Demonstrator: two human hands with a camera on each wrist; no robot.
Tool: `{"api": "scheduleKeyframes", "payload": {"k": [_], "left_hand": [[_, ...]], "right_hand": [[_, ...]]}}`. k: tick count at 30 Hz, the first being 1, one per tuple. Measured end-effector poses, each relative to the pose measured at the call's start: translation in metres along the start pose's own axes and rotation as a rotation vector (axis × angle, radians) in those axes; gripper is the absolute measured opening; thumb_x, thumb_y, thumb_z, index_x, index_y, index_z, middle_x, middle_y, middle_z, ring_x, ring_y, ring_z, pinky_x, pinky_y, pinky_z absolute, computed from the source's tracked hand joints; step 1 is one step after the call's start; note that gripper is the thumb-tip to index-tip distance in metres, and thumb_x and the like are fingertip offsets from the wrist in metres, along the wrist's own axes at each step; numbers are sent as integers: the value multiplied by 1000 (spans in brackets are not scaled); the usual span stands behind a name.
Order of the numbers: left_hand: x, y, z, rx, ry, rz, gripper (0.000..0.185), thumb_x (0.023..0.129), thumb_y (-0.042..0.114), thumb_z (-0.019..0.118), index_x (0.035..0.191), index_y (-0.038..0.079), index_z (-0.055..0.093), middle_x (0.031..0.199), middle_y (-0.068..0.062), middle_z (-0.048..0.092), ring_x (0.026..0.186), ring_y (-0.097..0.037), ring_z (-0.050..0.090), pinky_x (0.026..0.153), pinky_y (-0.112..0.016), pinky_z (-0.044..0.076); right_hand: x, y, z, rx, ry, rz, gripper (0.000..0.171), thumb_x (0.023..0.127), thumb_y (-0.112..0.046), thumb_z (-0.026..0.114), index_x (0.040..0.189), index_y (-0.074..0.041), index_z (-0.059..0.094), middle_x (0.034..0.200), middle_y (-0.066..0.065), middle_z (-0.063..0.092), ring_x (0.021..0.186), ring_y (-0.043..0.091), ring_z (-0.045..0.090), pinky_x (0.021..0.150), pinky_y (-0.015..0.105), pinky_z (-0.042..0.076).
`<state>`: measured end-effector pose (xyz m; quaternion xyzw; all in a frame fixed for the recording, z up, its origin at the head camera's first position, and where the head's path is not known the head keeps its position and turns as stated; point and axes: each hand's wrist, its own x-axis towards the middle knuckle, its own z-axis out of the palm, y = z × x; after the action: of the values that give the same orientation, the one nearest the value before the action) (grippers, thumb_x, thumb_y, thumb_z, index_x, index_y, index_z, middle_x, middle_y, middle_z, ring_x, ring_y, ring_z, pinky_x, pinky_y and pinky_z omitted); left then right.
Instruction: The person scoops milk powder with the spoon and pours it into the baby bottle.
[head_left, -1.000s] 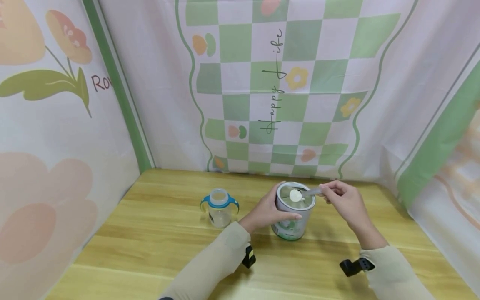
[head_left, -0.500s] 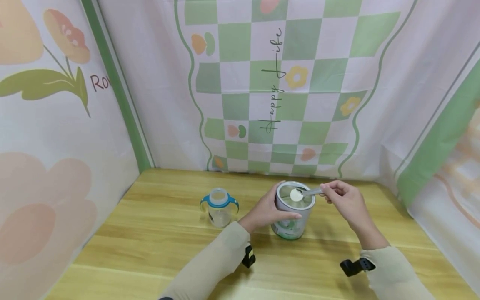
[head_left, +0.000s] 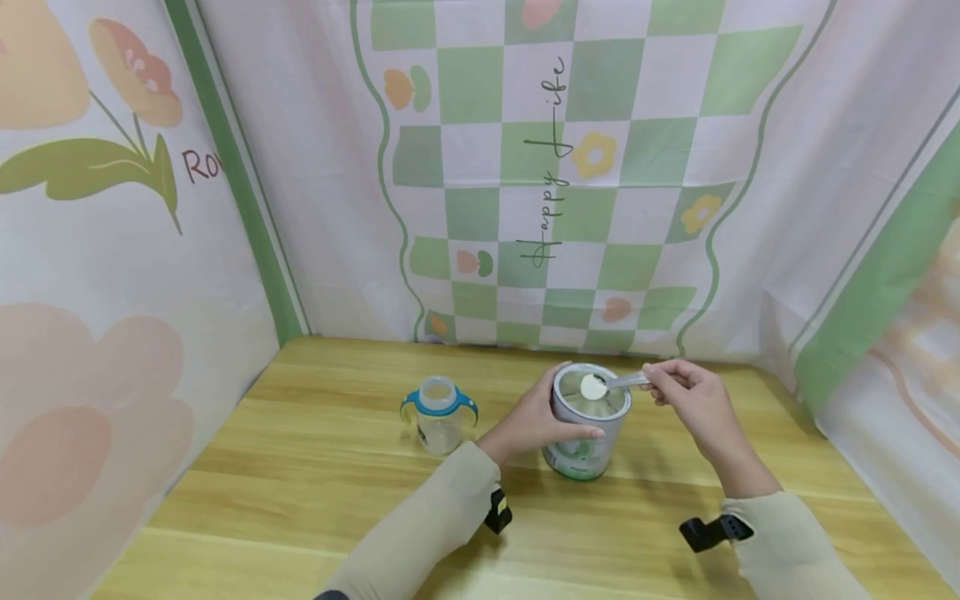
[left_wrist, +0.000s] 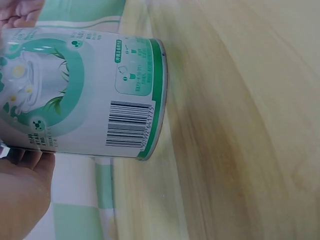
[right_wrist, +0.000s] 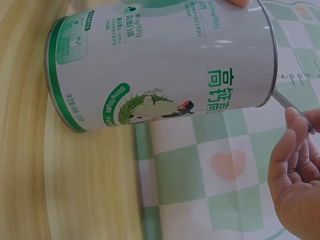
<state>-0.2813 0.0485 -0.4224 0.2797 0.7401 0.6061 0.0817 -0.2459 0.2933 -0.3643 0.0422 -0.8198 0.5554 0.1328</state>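
Observation:
An open white-and-green powder can (head_left: 587, 423) stands on the wooden table (head_left: 315, 492). My left hand (head_left: 534, 421) grips the can's side near its rim; the can's label with a barcode (left_wrist: 100, 95) fills the left wrist view. My right hand (head_left: 686, 400) pinches the handle of a grey scoop (head_left: 609, 385), whose bowl, heaped with white powder, hovers over the can's mouth. In the right wrist view the can (right_wrist: 160, 65) lies beside my curled fingers (right_wrist: 295, 165) and the scoop's handle (right_wrist: 286, 102).
A small clear baby bottle (head_left: 438, 413) with blue handles and no lid stands left of the can. Cloth backdrops with flowers and green checks wall in the table on three sides.
The scoop of powder has lifted slightly and its handle has tilted up a little; the left hand and the can have stayed put.

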Motion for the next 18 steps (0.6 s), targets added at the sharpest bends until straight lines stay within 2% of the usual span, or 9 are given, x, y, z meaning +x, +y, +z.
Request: {"api": "scheduleKeyframes", "payload": {"k": [3,12,18], "left_hand": [[0,1,0,11,-2,-14,99,78,37,88,155,29,27,137,12,49,128,-22,51,103,-39,42],[0,7,-2,57,-10,-38,108,78,37,88,160,19,20,144,9,44,131,-20,48,107,-41,39],[-3,9,-6,45,-11,-78,111,78,40,88,161,25,16,149,8,39,133,-13,43,109,-44,36]], "right_hand": [[1,-1,1,20,-2,-11,43,100,-28,65,110,14,62,83,-4,72,72,6,63,68,20,54],[2,-11,5,51,-9,-48,43,100,-26,66,107,16,61,81,-5,71,71,6,63,67,19,54],[3,-15,7,80,-12,-69,37,99,-23,67,103,14,64,80,-3,72,70,7,63,67,19,54]]}}
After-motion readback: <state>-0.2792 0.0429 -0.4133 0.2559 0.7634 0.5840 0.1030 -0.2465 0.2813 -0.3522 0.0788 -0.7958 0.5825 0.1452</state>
